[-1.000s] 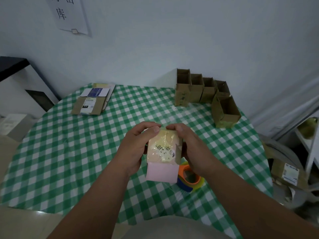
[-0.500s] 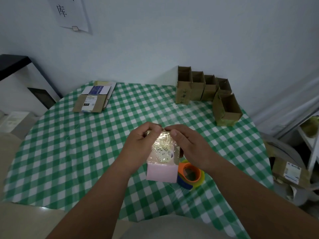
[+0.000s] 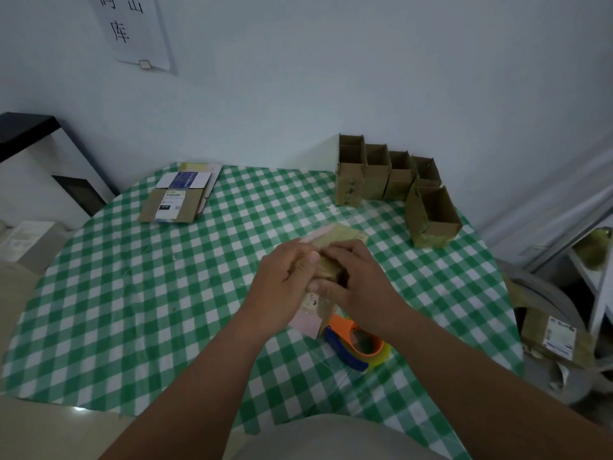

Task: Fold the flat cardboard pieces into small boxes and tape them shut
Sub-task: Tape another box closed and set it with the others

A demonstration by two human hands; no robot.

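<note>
Pale bluish wall behind, with a white paper sheet (image 3: 132, 28) bearing dark characters fixed high on it; below, a round tabletop under a green-and-white checked cloth (image 3: 132, 293) carries everything. Both hands work above the near-centre of the tabletop: the left hand (image 3: 282, 287) and the right hand (image 3: 361, 287) grip a small brown cardboard box with a pink face and glossy tape on it (image 3: 326, 270), fingers curled round it from either side, left thumb pressed on its upper edge. Held up off the cloth, probably so the flaps can be squeezed closed and the tape rubbed down on all sides; which flap is being pressed I cannot tell, the hands cover most of it. An orange-and-blue tape dispenser with a yellowish roll (image 3: 356, 346) lies just below the right wrist, near the front edge, likely kept there for a quick reach. Along the back-right edge stands a row of open-topped brown cardboard boxes (image 3: 381, 174), with one more (image 3: 434, 217) set apart nearer the right edge; judged as finished work parked out of the way. A stack of flat brown cardboard pieces with printed labels (image 3: 175, 200) waits at the back-left edge, well apart from the hands. Wide bare cloth left of the hands gives room to set the box down; the right side is tighter, dispenser and boxes close to the edge.
</note>
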